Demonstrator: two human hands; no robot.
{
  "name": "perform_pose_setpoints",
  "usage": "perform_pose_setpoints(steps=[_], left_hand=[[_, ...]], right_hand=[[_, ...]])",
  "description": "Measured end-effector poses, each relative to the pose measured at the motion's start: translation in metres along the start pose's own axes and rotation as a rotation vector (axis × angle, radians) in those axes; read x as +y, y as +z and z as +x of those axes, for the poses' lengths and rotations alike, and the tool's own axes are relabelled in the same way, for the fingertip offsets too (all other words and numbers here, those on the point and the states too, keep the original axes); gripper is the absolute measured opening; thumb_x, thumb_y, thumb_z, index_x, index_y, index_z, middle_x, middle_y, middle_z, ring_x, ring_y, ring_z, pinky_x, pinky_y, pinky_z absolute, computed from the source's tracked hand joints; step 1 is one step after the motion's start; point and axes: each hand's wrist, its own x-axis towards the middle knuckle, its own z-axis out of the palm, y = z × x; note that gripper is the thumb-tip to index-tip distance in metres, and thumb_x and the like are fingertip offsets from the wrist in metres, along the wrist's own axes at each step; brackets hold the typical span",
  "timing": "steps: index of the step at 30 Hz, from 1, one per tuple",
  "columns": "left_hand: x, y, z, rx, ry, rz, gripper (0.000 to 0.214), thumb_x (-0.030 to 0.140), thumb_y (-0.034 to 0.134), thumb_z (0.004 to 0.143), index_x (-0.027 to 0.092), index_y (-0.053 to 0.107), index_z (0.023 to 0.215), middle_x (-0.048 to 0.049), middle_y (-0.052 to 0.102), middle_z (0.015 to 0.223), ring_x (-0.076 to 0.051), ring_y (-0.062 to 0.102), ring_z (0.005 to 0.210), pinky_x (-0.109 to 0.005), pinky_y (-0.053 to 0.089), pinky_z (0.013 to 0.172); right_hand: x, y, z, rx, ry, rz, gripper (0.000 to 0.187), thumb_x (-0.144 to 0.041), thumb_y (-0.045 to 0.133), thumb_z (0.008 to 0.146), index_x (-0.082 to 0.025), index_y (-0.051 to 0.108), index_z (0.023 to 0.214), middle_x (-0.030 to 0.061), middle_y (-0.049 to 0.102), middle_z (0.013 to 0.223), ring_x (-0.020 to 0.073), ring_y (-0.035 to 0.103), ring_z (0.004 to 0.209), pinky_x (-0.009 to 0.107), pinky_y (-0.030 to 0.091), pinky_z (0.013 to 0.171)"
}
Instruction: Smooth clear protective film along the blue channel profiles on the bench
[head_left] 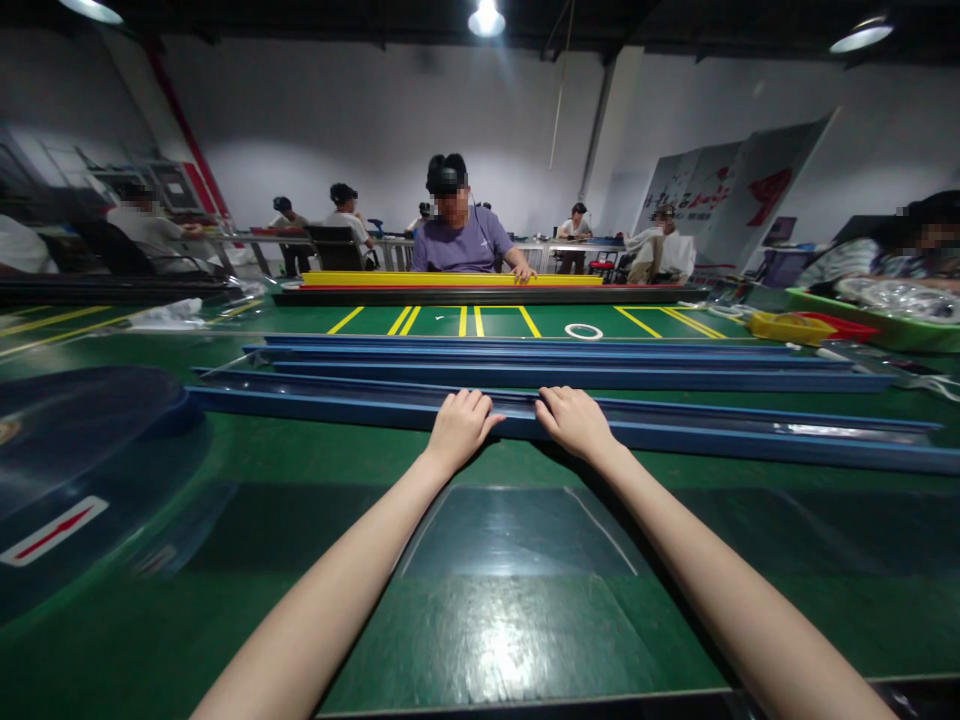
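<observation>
A long blue channel-shaped rail (360, 408) lies across the green table in front of me. Near its middle, my left hand (459, 432) has its fingers curled over the rail, thumb pointing right. My right hand (577, 420) grips the same rail a short way to the right, fingers bent into the channel. Between the two hands a stretch of the channel shows. Clear film glints inside its right part. Just beyond lie more blue rails (600, 376), roughly parallel and apart from my hands.
At the left sits a large round roll of clear film (90, 430). A transparent strip (517, 530) lies flat on the near table. Farther off are a white ring (583, 331), a yellow tray (787, 328) and a green bin (885, 325). A person (465, 240) opposite touches a yellow rail (450, 280).
</observation>
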Motion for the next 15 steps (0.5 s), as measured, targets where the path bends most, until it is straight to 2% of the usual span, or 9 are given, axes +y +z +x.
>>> perform_pose_setpoints(steps=[15], left_hand=[[-0.001,-0.0046,-0.001,0.026,0.002,-0.015,0.029,0.042,0.04,0.086,0.017,0.054,0.079,-0.0044,0.059,0.079,-0.018,0.049,0.076,-0.031,0.03,0.067]], right_hand=[[0.0067,0.0028,0.0003,0.032,-0.046,0.056,0.035,-0.031,0.029,0.087,-0.014,0.059,0.091,0.0086,0.066,0.088,0.0158,0.058,0.084,0.025,0.034,0.074]])
